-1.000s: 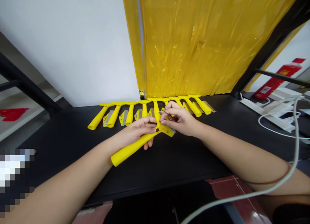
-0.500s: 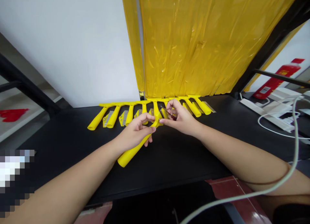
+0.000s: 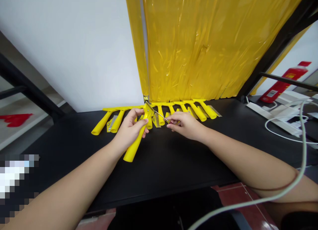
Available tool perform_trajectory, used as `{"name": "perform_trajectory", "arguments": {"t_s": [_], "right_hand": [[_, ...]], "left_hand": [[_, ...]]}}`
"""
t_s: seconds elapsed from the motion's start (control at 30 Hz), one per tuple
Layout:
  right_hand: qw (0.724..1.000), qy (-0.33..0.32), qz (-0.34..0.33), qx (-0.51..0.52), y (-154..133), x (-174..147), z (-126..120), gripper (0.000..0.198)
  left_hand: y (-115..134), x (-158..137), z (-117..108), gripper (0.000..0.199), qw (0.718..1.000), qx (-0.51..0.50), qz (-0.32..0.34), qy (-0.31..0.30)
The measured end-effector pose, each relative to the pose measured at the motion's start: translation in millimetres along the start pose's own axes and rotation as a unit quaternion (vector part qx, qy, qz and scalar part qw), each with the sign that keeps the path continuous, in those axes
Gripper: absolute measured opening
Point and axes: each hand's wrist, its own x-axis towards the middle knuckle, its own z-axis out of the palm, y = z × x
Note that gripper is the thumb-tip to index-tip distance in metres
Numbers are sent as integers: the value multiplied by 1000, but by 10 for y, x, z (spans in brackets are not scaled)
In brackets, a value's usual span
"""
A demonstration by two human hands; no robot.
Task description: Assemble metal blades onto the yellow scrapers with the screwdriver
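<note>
My left hand [image 3: 131, 128] is closed around a yellow scraper [image 3: 133, 147], its head tipped up and its hollow handle end pointing down toward me. Between the closed fingers of my right hand [image 3: 185, 124] is a screwdriver [image 3: 159, 114], whose thin metal shaft points left to the scraper's head. Whether the tip touches a screw there, I cannot tell. Behind both hands lies a row of yellow scraper handles [image 3: 100, 123], with blade pieces [image 3: 215, 111] between them. My left hand hides part of the row.
All this lies on a black tabletop [image 3: 171, 163]. Yellow strip curtain [image 3: 193, 47] and a white panel [image 3: 81, 51] stand behind. At right are a red bottle [image 3: 285, 81], white power strips [image 3: 275, 119] and cables; a pale cable [image 3: 248, 201] crosses in front of my right forearm.
The scraper in my left hand has shifted left and turned more upright. My right hand has drawn lower, and the screwdriver shaft now shows clearly, pointing left.
</note>
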Motion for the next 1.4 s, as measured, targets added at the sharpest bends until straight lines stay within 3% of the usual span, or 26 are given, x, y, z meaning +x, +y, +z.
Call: {"name": "perform_trajectory", "arguments": {"t_s": [0.1, 0.23, 0.6, 0.73, 0.93, 1.0, 1.1, 1.23, 1.4], "right_hand": [[998, -1, 27, 48, -38, -6, 4, 12], [994, -5, 38, 99, -81, -17, -3, 24], [993, 9, 49, 103, -65, -17, -3, 27], [987, 31, 77, 135, 2, 16, -3, 27], [980, 16, 89, 179, 38, 46, -11, 29], [976, 16, 72, 205, 36, 29, 12, 22], [977, 36, 56, 201, 48, 15, 42, 29], [970, 42, 103, 217, 81, 48, 26, 26], [949, 4, 146, 278, 38, 59, -15, 42]], "left_hand": [[3, -17, 24, 33, 1000, 10, -2, 0], [9, -24, 35, 34, 1000, 25, -13, -3], [-35, -35, 10, 37, 996, 71, -39, -34], [-79, -22, -24, 37, 994, 103, -19, -25], [-160, -3, -68, 28, 985, 156, 79, -10], [-162, -2, -74, 28, 984, 156, 85, -9], [-148, 0, -75, 27, 986, 141, 84, -1], [-134, -7, -59, 25, 987, 136, 82, 3], [-106, -18, -32, 25, 989, 127, 77, 2]]}}
